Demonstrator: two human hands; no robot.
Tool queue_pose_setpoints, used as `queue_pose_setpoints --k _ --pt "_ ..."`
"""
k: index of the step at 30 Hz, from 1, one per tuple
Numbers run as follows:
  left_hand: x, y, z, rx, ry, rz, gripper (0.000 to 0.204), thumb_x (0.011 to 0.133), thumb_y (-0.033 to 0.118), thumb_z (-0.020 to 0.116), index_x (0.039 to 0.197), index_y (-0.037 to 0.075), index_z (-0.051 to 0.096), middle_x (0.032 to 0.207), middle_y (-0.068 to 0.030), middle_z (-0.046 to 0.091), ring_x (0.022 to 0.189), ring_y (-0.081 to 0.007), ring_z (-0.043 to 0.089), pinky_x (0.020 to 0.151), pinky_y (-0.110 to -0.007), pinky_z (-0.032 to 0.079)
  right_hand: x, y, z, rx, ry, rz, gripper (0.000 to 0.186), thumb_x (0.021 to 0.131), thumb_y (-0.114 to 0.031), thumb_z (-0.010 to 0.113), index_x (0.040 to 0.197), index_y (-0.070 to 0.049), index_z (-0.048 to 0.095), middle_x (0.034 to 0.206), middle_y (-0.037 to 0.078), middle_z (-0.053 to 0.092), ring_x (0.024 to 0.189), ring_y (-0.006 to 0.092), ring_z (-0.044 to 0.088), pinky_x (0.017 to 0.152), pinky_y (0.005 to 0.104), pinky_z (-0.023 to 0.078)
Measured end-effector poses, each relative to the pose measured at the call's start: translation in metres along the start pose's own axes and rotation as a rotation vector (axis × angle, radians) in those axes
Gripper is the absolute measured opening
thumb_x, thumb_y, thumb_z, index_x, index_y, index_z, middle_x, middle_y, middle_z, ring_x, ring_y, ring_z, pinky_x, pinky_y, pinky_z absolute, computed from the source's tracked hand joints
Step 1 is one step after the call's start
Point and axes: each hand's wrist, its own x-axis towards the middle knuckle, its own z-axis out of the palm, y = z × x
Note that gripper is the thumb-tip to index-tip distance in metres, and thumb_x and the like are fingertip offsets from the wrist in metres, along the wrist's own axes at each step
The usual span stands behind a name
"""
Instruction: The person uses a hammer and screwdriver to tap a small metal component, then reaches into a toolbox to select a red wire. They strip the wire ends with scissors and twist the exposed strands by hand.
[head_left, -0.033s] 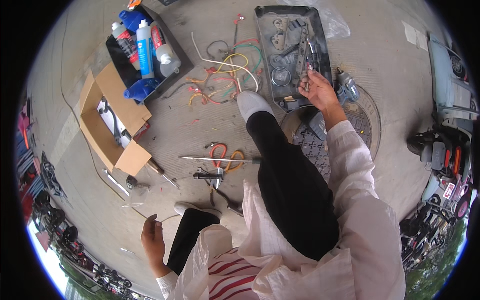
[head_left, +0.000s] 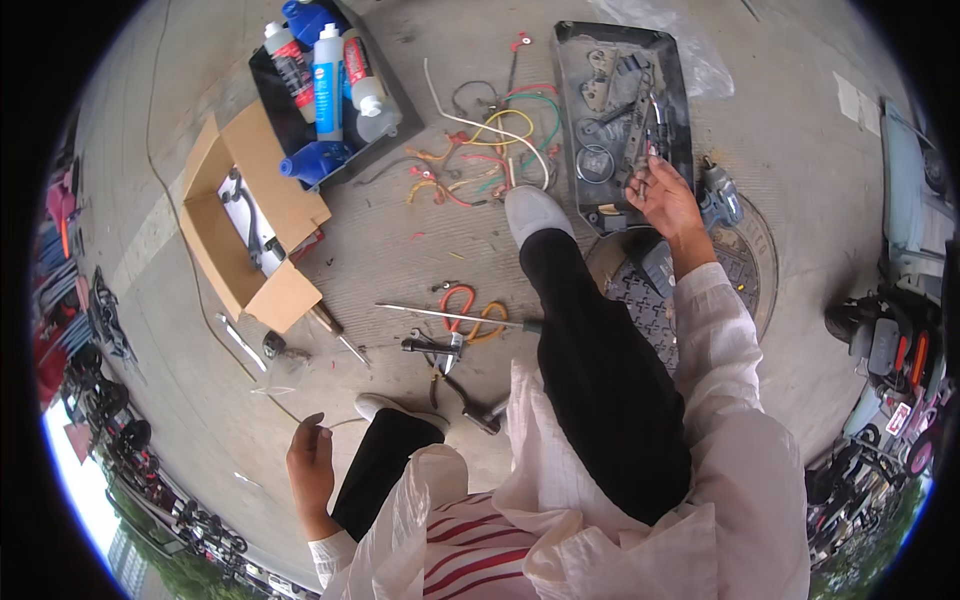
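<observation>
My right hand [head_left: 668,207] is at the near right part of a black tray [head_left: 578,190], its fingers closed in a pinch. A small metallic piece shows at the fingertips, too small to name. Just beyond it, a slim shiny tool [head_left: 656,112] with a dark and red part lies over the tray; whether my fingers hold it is unclear. Metal brackets [head_left: 597,82] and a ring of wire [head_left: 594,163] lie in the tray. My left hand [head_left: 311,468] hangs low at the left, holding nothing visible, fingers loosely bent and thumb apart.
A cordless drill [head_left: 722,200] stands beside the tray, by a round manhole cover [head_left: 745,262]. Loose coloured wires [head_left: 490,130] lie ahead of my shoe [head_left: 540,213]. Scissors [head_left: 455,310], pliers [head_left: 460,400] and a long screwdriver [head_left: 450,314] lie between my feet. Left are a cardboard box [head_left: 275,303] and a bin of bottles [head_left: 395,112].
The view has shifted, so the floor things sit further right and slightly lower. My right hand stays at the tray with its fingers pinched; my left hand still hangs low.
</observation>
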Motion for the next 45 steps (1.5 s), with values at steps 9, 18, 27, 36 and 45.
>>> queue_pose_setpoints --k 9,18,27,36,45 --pt "-0.007 0.032 -0.011 0.033 0.043 0.041 0.025 0.088 0.006 0.062 0.111 0.0 0.063 0.081 -0.014 0.063 0.068 -0.0213 0.06 0.063 -0.033 0.049 -0.001 0.022 0.024 -0.012 0.042 0.044 0.011 0.091 -0.023 0.065 0.09 -0.013 0.059 0.076 0.002 0.06 0.064 0.0137 0.049 0.06 0.0302 0.041" --pt "-0.011 0.026 -0.018 0.059 0.065 0.133 0.025 0.086 0.006 0.062 0.111 0.001 0.062 0.082 -0.0143 0.064 0.069 -0.025 0.062 0.062 -0.035 0.049 0.032 0.008 0.1 -0.334 0.11 0.126 0.017 0.09 -0.015 0.059 0.104 -0.007 0.062 0.087 0.005 0.067 0.058 0.0078 0.045 0.053 0.0252 0.039" --pt "-0.014 0.017 -0.009 0.054 0.057 0.137 0.026 0.089 0.006 0.059 0.114 0.001 0.062 0.08 -0.0118 0.062 0.069 -0.022 0.058 0.063 -0.033 0.047 0.027 -0.118 0.295 -0.221 -0.21 -0.447 0.028 0.099 -0.03 0.055 0.104 -0.003 0.061 0.098 0.011 0.069 0.058 0.008 0.036 0.061 0.028 0.04" --pt "-0.01 0.022 -0.008 0.104 -0.044 0.092 0.027 0.091 0.007 0.058 0.118 0.001 0.061 0.082 -0.01 0.062 0.07 -0.0202 0.057 0.063 -0.033 0.045 0.042 -0.081 0.033 0.332 0.422 -0.369 0.018 0.094 -0.016 0.053 0.093 0.001 0.059 0.086 0.01 0.058 0.071 0.0193 0.057 0.059 0.0302 0.05" --pt "-0.011 0.014 -0.001 0.108 -0.04 0.124 0.027 0.093 0.009 0.057 0.118 0.003 0.061 0.083 -0.0087 0.062 0.072 -0.0174 0.057 0.064 -0.03 0.045 0.013 -0.012 -0.028 -0.203 0.36 -0.082 0.033 0.087 -0.038 0.065 0.085 -0.005 0.066 0.069 0.005 0.064 0.068 0.0245 0.064 0.065 0.0377 0.053"
